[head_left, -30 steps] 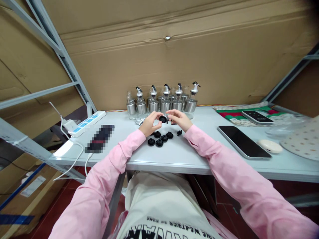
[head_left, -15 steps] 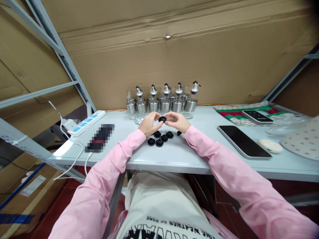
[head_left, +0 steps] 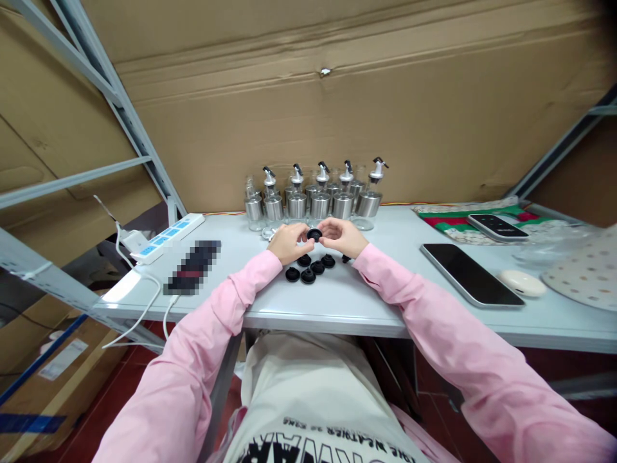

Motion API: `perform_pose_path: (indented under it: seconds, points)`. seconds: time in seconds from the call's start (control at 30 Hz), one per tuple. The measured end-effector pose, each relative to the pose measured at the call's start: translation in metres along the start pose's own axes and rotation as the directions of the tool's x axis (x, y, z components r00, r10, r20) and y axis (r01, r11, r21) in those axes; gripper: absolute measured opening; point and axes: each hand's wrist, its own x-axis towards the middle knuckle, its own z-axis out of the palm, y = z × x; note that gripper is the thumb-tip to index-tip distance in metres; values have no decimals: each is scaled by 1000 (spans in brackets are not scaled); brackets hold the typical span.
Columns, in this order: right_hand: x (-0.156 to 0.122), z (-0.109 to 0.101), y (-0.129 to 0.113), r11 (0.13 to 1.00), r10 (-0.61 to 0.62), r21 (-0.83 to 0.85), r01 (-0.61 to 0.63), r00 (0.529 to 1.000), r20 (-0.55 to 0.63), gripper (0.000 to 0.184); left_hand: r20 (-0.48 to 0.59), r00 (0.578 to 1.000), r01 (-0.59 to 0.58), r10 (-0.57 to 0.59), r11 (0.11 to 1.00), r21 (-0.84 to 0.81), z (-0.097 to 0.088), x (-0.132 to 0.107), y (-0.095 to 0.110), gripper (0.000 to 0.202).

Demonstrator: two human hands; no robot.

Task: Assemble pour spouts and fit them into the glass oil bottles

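Head view: left hand (head_left: 288, 243), right hand (head_left: 343, 236) pinch black cap (head_left: 314, 234).

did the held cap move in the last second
yes, slightly: the cap has sunk away from the bottles, toward the loose caps

Only partly legible print was on the cream top (head_left: 313, 379): a small upside-down line, where I made out "WEATHER". Big black letters below it were cut off at the frame edge. The box label (head_left: 62, 360) was unreadable.
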Motion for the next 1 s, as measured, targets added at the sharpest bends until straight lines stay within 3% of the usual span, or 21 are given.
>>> perform_pose_path:
  seconds: [0.4,0.7,0.8,1.0]
  points:
    - [-3,3,-9,997,-51,-65,51,999,1,23,-63,998,-24,22,999,-27,2,1,-1,12]
    - [-2,3,-9,996,-69,-60,70,998,10,22,-112,993,-38,43,998,48,3,1,-2,13]
    - [0,1,-7,997,-83,5,83,996,-31,28,-165,983,-86,83,996,-16,6,1,-7,7]
    - [4,-7,-1,987,-160,-14,159,984,-77,31,-268,948,-234,169,944,-231,16,2,-14,28]
